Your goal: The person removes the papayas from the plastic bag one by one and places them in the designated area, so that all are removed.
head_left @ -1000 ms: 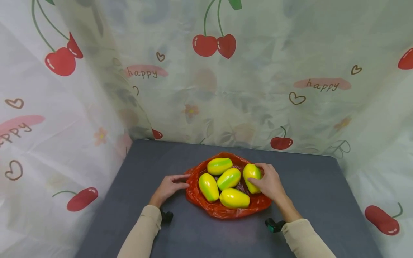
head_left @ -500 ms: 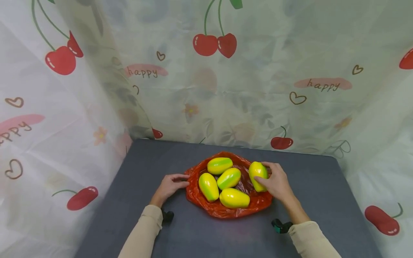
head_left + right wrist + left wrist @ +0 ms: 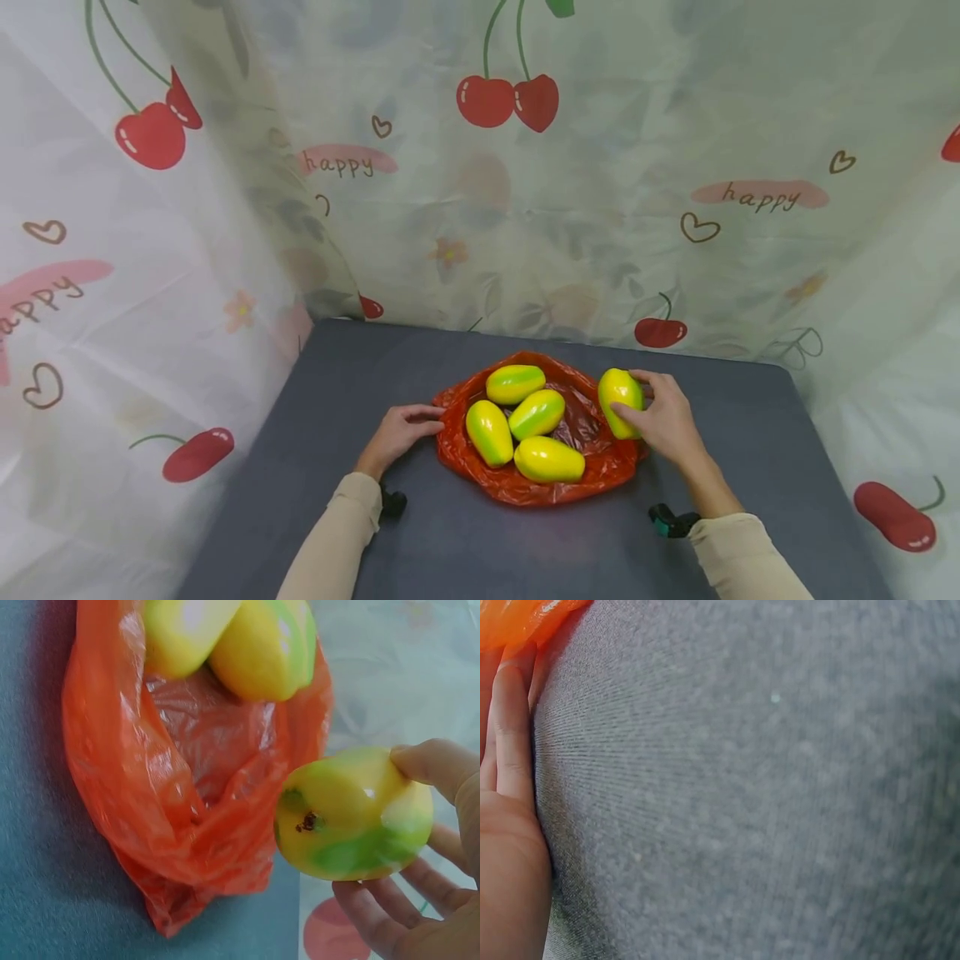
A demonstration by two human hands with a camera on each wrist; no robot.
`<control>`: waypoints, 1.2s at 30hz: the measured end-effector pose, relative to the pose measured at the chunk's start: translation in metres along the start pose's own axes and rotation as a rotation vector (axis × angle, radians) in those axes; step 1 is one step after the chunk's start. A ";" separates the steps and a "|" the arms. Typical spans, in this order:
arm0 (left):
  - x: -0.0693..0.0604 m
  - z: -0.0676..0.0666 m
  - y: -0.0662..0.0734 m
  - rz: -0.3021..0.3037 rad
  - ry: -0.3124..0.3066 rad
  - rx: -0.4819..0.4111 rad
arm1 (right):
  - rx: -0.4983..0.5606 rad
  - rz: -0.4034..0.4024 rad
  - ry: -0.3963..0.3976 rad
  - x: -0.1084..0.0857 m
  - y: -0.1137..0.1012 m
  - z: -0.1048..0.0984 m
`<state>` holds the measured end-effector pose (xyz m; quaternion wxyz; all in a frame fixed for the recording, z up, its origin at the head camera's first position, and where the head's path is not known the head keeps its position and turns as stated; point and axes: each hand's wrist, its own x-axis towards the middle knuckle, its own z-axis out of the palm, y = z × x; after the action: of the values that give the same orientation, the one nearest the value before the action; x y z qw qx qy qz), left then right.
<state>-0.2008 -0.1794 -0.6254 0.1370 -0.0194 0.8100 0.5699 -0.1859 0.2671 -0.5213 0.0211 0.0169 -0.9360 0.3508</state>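
My right hand grips a yellow-green papaya between thumb and fingers, over the right rim of a red plastic bag. In the right wrist view this papaya shows its dark stem end and stands apart from its neighbours. The bag lies with its mouth spread wide, and several more papayas rest inside. My left hand touches the bag's left edge with its fingers extended. In the left wrist view, a fold of the bag covers those fingertips.
The bag lies on a dark grey table. A white curtain printed with cherries hangs behind the table and along both sides. Dark wrist devices sit under both forearms.
My right hand has lifted the papaya from the bag's right side and carried it rightward to the rim. The left hand stays at the bag's left edge. The head view shifts slightly.
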 end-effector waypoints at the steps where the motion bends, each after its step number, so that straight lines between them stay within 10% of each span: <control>1: 0.000 0.000 0.000 -0.006 0.001 -0.003 | -0.001 -0.005 0.007 0.000 0.001 -0.001; 16: -0.003 0.001 0.002 -0.026 0.004 -0.016 | -0.056 -0.028 0.141 0.004 0.024 -0.017; 36: -0.001 0.001 0.003 -0.039 0.005 -0.021 | 0.057 0.251 0.125 0.017 0.071 -0.023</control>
<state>-0.2005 -0.1776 -0.6232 0.1459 -0.0379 0.8038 0.5755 -0.2059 0.3350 -0.5499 0.0347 -0.1217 -0.9173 0.3775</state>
